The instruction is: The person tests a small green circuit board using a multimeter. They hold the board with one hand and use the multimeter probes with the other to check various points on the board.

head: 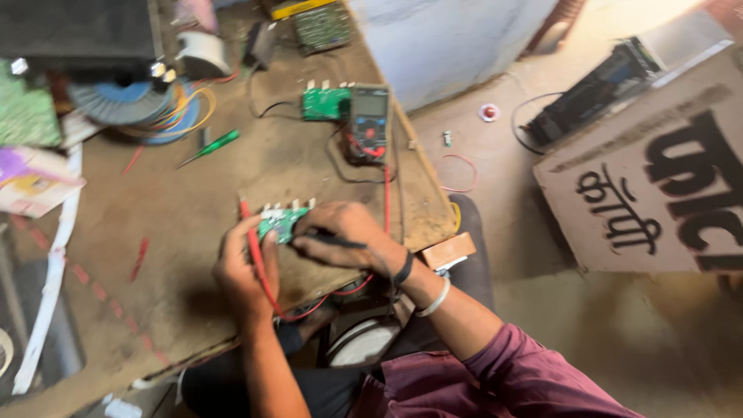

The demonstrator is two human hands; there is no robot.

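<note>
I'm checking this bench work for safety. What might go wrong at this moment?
1. The small green circuit board lies near the worn wooden bench's front edge; a nudge might knock it off.
2. The left hand with the red probe and the right hand with the black probe work close together over the board, so a tip might slip onto neighbouring contacts.
3. The red lead sags below the edge and might snag, tugging the dark multimeter.

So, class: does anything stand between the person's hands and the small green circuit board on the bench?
Nothing visible does. The left hand already touches the green circuit board and holds a red probe; the right hand brings a black probe to it.
</note>
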